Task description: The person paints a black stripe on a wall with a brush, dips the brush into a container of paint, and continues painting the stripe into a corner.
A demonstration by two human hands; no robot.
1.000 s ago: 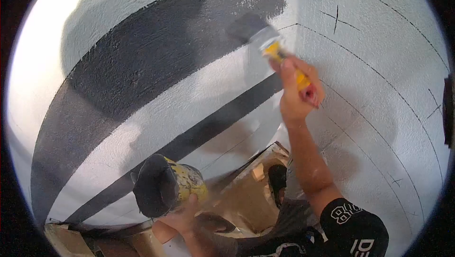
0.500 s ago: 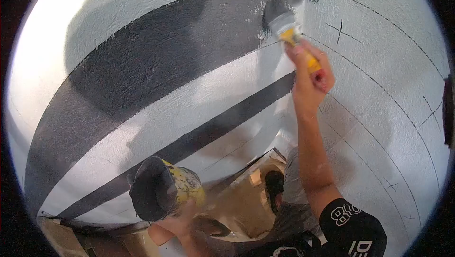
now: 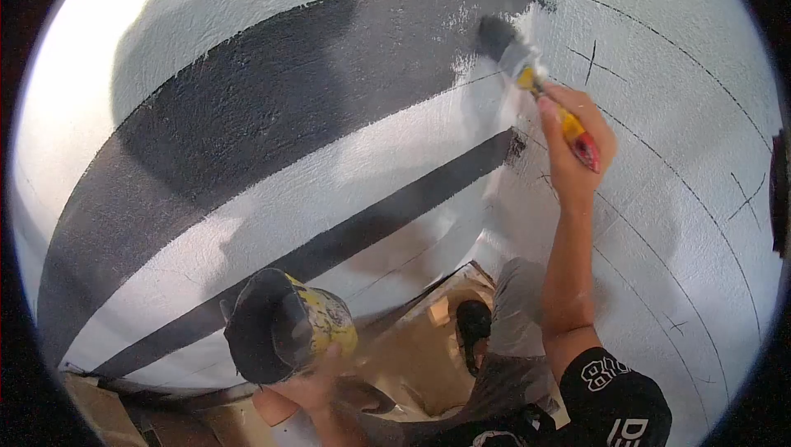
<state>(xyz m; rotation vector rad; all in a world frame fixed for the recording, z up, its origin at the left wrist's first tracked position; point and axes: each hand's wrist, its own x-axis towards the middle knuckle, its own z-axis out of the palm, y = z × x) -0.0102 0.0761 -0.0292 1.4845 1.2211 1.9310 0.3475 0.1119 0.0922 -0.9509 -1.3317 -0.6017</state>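
My right hand (image 3: 578,138) is wrapped around the yellow and red handle of a paintbrush (image 3: 527,76). Its dark, paint-covered bristles lie at the ragged right end of a broad dark grey band (image 3: 272,76) on the white wall, close to the corner. Low in the view, my left hand (image 3: 309,389) grips a paint bucket (image 3: 329,323) with a yellow, paint-splashed outside. The bucket is tilted with its mouth to the left, and its inside is coated dark grey.
A narrower dark stripe (image 3: 329,241) runs below the broad band to the corner. On the right wall are thin drawn curves and cross marks (image 3: 592,62). Below are my shoe (image 3: 474,323) and a brown floor covering (image 3: 412,365). Shadows fall across the wall.
My right hand and the paintbrush have moved right and down along the end of the broad band. The bucket in my left hand has hardly moved.
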